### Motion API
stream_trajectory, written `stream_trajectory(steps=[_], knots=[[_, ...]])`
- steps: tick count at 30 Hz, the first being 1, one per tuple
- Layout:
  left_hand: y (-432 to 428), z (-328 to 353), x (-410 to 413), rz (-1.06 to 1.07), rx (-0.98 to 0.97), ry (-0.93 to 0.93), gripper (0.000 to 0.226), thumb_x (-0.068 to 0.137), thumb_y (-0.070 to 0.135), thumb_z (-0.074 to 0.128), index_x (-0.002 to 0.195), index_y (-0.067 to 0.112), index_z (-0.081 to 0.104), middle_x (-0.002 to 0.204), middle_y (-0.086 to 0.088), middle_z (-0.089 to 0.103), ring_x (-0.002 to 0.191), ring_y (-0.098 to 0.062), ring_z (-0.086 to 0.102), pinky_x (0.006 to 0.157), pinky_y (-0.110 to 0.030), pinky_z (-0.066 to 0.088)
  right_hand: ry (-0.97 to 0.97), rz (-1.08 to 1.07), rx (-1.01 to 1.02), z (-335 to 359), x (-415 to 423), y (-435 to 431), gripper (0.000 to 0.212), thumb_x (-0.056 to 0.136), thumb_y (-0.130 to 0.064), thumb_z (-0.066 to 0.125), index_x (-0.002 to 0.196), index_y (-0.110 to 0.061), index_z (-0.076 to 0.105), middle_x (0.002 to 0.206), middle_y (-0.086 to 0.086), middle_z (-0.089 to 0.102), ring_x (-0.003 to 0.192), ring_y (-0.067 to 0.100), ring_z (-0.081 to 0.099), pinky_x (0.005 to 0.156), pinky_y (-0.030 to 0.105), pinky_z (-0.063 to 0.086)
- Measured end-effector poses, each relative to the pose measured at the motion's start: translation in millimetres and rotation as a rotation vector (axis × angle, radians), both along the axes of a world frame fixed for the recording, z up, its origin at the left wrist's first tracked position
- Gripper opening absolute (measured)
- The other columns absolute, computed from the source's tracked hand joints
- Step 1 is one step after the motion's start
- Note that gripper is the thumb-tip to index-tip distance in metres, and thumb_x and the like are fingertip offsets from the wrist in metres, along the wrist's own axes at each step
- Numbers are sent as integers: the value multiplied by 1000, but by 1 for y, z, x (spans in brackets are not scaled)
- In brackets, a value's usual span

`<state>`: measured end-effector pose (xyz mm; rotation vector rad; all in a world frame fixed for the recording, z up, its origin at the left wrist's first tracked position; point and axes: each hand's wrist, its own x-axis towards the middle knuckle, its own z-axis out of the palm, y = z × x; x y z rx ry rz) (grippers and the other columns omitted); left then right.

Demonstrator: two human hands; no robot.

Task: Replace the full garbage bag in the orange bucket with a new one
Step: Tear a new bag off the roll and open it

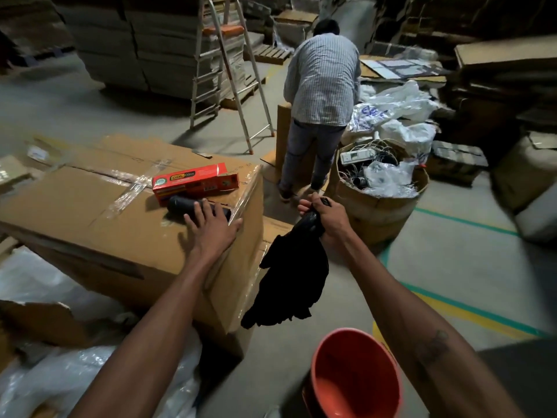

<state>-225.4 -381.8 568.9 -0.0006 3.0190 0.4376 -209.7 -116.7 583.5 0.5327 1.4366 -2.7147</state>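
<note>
The right hand (324, 214) is closed in a fist around the bunched neck of a black bag (292, 276), which hangs limp and crumpled below the fist, over the floor (452, 267) beside the carton's corner. The left hand (211, 226) lies flat on top of a big taped carton (90, 224), fingers spread and straight, fingertips touching a dark roll (180, 204) that rests on its side there; it grips nothing. Just behind the roll lies a red box (196, 182), also on the carton. The orange bucket (361, 357) stands on the floor at the bottom of the view, under the right forearm, mouth tilted toward the camera, its inner wall bare orange. Beyond the right hand stands a cardboard drum (379, 215) filled with wires and clear plastic. Another person (322, 82) in a striped shirt bends away near it, and a stepladder (220, 73) stands further back among stacked cardboard.
</note>
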Motion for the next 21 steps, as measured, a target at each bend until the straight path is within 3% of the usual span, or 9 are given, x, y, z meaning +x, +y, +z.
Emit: stream_trajectory(steps=[5, 7, 9, 11, 13, 14, 16, 18, 21], knots=[[20, 0, 6, 116, 13, 127, 71, 93, 41, 54, 149, 5, 27, 161, -24, 4, 149, -40, -6, 117, -57, -5, 25, -18, -34, -3, 9, 8, 19, 99, -17, 57, 99, 1, 61, 87, 17, 65, 78, 25, 65, 74, 34, 58], [33, 3, 17, 7, 204, 184, 61, 92, 31, 59, 142, 5, 38, 154, -22, 27, 145, -38, 20, 118, -48, 20, 32, -25, -75, -5, 8, 9, 18, 99, -17, 56, 99, 1, 60, 83, 15, 64, 77, 25, 64, 72, 34, 58], [57, -3, 35, -177, 445, 54, 54, 90, 20, 62, 139, 5, 45, 140, -17, 47, 130, -31, 45, 107, -37, 38, 41, -33, -137, -5, 8, 7, 18, 100, -17, 55, 100, 2, 58, 81, 14, 61, 74, 24, 62, 67, 33, 57], [82, -21, 58, -351, 466, -127, 58, 88, 10, 61, 143, 8, 42, 141, -15, 47, 130, -30, 46, 108, -35, 36, 17, -54, -127, -6, 11, 6, 21, 100, -19, 55, 101, 2, 57, 85, 16, 66, 77, 26, 67, 67, 33, 59], [96, -41, 71, -337, 420, -187, 66, 87, 5, 58, 147, 15, 33, 149, -13, 35, 136, -32, 35, 112, -41, 31, -22, -61, -50, -10, 18, 12, 26, 99, -22, 56, 106, 4, 57, 92, 21, 72, 83, 30, 73, 74, 36, 61], [100, -50, 71, -284, 416, -154, 62, 86, 3, 56, 144, 17, 38, 146, -13, 37, 132, -31, 37, 110, -42, 33, -31, -46, -14, -12, 24, 18, 29, 99, -23, 57, 109, 5, 56, 95, 23, 72, 85, 31, 73, 75, 36, 61], [104, -56, 66, -234, 423, -13, 40, 83, -1, 52, 119, 17, 59, 122, -12, 54, 113, -32, 53, 95, -42, 46, -30, 11, 74, -15, 37, 32, 33, 97, -24, 59, 112, 5, 56, 101, 25, 72, 90, 32, 73, 80, 40, 60], [108, -52, 57, -250, 484, 15, 28, 78, -2, 50, 95, 17, 62, 94, -10, 64, 90, -32, 61, 74, -41, 50, 1, 97, 245, -18, 54, 53, 32, 91, -23, 68, 110, 1, 60, 104, 26, 71, 96, 33, 70, 92, 47, 56], [116, -43, 44, -255, 489, -9, 28, 74, -4, 51, 93, 16, 58, 83, -8, 64, 77, -28, 61, 61, -37, 46, -17, 260, 640, -21, 84, 94, 34, 79, -18, 80, 109, -6, 68, 105, 17, 73, 99, 27, 70, 97, 43, 54]])
